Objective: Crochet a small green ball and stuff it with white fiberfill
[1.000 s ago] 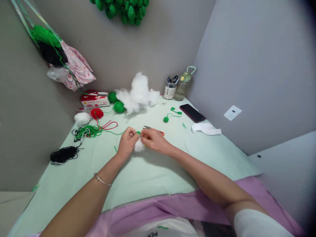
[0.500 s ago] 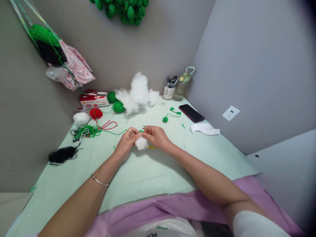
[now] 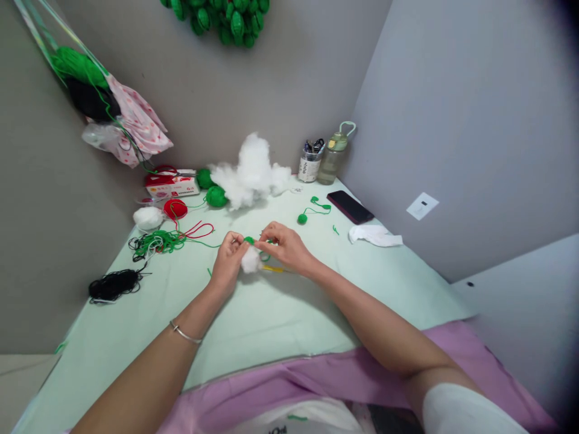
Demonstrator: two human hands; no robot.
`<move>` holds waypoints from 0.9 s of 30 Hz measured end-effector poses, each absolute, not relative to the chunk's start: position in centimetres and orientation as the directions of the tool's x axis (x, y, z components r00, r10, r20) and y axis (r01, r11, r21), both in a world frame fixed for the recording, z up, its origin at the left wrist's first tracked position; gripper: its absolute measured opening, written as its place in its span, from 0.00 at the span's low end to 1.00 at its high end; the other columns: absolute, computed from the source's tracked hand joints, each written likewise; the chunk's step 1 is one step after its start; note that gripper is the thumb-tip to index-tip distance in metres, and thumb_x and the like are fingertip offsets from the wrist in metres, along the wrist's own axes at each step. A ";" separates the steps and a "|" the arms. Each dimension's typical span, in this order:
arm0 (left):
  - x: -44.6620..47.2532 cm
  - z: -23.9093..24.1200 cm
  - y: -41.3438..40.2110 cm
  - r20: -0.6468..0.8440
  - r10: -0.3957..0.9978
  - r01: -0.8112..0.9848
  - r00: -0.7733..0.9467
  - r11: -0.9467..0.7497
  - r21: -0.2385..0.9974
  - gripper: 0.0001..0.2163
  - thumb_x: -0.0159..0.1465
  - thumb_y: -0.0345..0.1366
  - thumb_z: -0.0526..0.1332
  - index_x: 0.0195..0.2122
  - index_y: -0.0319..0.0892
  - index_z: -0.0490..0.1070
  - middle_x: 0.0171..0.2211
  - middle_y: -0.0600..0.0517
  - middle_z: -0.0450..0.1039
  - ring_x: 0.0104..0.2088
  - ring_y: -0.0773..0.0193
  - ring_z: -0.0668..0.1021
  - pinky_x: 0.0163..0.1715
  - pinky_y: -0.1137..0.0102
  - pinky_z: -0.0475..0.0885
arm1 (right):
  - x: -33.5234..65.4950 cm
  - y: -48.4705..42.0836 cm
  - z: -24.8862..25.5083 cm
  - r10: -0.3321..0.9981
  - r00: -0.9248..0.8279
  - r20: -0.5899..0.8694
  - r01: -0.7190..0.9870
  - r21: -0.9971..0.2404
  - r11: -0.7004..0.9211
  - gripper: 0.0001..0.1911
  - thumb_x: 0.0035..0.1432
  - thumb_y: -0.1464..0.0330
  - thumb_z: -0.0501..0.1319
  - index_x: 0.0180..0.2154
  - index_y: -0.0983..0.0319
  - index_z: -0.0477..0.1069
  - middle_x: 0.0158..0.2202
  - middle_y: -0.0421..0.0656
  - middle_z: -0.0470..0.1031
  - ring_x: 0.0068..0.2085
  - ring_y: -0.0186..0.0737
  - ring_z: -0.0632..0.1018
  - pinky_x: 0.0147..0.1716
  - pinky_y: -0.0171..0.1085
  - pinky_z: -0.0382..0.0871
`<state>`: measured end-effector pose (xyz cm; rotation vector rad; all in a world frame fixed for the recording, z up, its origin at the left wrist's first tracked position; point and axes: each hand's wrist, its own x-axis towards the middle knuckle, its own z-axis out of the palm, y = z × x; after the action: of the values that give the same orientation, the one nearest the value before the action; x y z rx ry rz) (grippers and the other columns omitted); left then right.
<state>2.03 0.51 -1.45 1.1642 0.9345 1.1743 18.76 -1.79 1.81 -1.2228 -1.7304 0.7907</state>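
Observation:
My left hand (image 3: 228, 259) and my right hand (image 3: 284, 244) meet over the middle of the pale green table (image 3: 253, 319). Between them sit a small green crocheted piece (image 3: 249, 240) and a tuft of white stuffing (image 3: 250, 260). The left hand's fingers are curled round the green piece and the stuffing. My right hand pinches at the same spot, and a thin yellow crochet hook (image 3: 274, 269) pokes out beneath it. Green yarn (image 3: 205, 243) trails left from the hands to a tangle of green thread (image 3: 158, 241).
A pile of white stuffing (image 3: 253, 172), green yarn balls (image 3: 216, 196), a red ball (image 3: 175, 208), a black yarn tangle (image 3: 113, 284), a box (image 3: 172, 185), a phone (image 3: 350, 207), a tissue (image 3: 374, 235), a pen cup (image 3: 310, 163) and a bottle (image 3: 332, 158) ring the table.
Both hands have lifted slightly and drawn up the table with the green piece and stuffing. The scissors behind the right hand are now hidden, and the yellow hook shows beneath it.

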 end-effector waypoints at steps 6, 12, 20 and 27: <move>2.3 -1.5 0.1 0.010 0.980 -0.227 0.197 0.035 0.973 0.19 0.54 0.44 0.74 0.32 0.44 0.64 0.23 0.60 0.66 0.22 0.70 0.69 0.24 0.74 0.62 | 19.0 -2.0 2.4 0.941 -0.255 0.224 0.020 -0.971 0.237 0.12 0.61 0.60 0.59 0.31 0.58 0.60 0.44 0.45 0.76 0.30 0.33 0.73 0.31 0.36 0.67; 2.0 -1.5 0.3 -0.049 0.988 -0.281 0.144 0.088 0.956 0.14 0.54 0.39 0.72 0.32 0.43 0.66 0.26 0.59 0.68 0.24 0.70 0.71 0.25 0.75 0.64 | 19.2 -1.9 1.4 0.942 -0.191 0.276 0.493 -0.803 0.335 0.07 0.56 0.72 0.59 0.39 0.58 0.67 0.35 0.39 0.73 0.32 0.35 0.69 0.37 0.36 0.61; 2.0 -1.5 0.2 -0.112 0.965 -0.329 0.236 0.188 0.925 0.14 0.53 0.38 0.73 0.30 0.42 0.67 0.25 0.57 0.72 0.25 0.68 0.75 0.26 0.74 0.71 | 18.4 -1.6 0.4 0.957 -0.148 0.250 0.526 -0.799 0.291 0.04 0.56 0.70 0.62 0.29 0.59 0.69 0.26 0.37 0.67 0.32 0.36 0.66 0.36 0.36 0.55; 2.2 -0.9 0.1 -0.085 0.931 -0.373 0.355 0.224 0.901 0.12 0.56 0.38 0.73 0.36 0.39 0.75 0.36 0.49 0.80 0.35 0.62 0.81 0.37 0.68 0.79 | 19.3 -1.1 0.6 0.983 -0.002 0.181 0.375 -0.912 0.169 0.13 0.56 0.60 0.60 0.24 0.60 0.65 0.20 0.33 0.62 0.25 0.32 0.61 0.28 0.35 0.52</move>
<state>2.22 0.07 -0.94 0.9316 0.7391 1.0222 19.29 -1.10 0.64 -1.3553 -1.5359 0.8434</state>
